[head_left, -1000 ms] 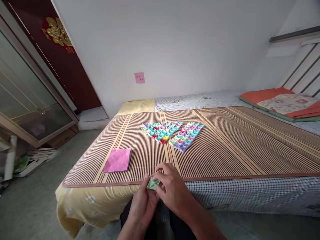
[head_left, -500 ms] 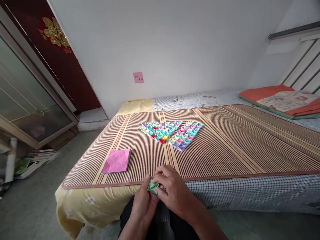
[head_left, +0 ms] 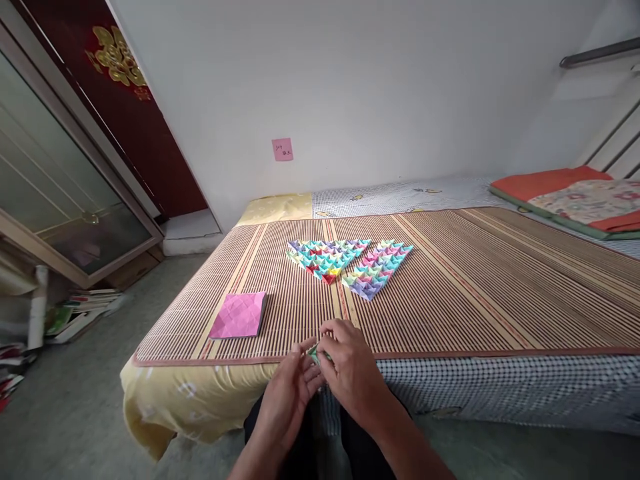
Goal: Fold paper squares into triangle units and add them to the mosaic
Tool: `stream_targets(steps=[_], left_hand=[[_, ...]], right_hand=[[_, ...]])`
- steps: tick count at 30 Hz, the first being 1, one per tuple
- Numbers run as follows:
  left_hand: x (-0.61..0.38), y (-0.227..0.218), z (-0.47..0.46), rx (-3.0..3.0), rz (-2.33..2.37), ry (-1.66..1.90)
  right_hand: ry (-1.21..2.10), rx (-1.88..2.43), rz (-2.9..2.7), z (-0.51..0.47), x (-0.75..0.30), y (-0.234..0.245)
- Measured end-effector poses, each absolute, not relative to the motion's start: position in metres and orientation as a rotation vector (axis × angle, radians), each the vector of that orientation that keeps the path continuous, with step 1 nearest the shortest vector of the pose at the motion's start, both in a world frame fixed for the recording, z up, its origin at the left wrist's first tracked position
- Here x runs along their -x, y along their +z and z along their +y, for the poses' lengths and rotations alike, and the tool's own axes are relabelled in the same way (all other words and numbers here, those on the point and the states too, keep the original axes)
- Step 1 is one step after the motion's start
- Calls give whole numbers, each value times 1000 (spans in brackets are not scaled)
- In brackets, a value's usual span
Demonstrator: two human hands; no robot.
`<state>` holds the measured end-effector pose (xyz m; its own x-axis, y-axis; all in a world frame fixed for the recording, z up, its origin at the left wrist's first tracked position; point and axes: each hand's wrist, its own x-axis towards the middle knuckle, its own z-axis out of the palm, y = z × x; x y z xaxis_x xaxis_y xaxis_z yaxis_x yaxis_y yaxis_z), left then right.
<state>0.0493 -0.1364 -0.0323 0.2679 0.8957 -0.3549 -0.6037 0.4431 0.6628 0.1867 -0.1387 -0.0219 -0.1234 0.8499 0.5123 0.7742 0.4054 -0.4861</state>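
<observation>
My right hand (head_left: 353,370) pinches a small green folded paper (head_left: 313,353) between thumb and fingers, just off the near edge of the bed. Much of the paper is hidden behind the fingers. Beside and below it, my left hand (head_left: 287,393) is open, its fingers stretched apart and close to the paper; whether they touch it I cannot tell. Ahead on the mat lie two groups of folded paper pieces in many colours, a larger left group (head_left: 327,257) and a narrower right group (head_left: 379,269). A pink stack of creased square paper (head_left: 239,315) rests to the left.
A striped bamboo mat (head_left: 450,300) covers the bed, over yellow and checked cloth. An orange-and-floral folded cushion (head_left: 575,197) lies at the far right. A pink note (head_left: 283,150) is stuck on the white wall. Books and papers (head_left: 83,310) lie on the floor at left.
My left hand has loosened from the green paper and its fingers have spread. The paper has turned and now sits in my right fingers. The view has shifted slightly.
</observation>
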Motion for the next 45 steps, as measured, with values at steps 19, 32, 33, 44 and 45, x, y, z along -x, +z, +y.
stream_targets(steps=[19,32,33,44,45], left_hand=[[-41,-44,-128,-704,916,1271],[-37,-49,-126,-809,973,1234],[-37,-49,-126,-812,968,1225],[-34,-44,-126,-746,949,1181],[-34,-43,-127,-744,942,1173]], right_hand=[[617,1202,-1816,-139,-194,-24],[313,1286,-2061,-137,-187,-22],[300,1292,-2087,-137,-187,-22],[225,1384,-2060,-139,-183,-17],[204,1379,-2039,-139,-181,-17]])
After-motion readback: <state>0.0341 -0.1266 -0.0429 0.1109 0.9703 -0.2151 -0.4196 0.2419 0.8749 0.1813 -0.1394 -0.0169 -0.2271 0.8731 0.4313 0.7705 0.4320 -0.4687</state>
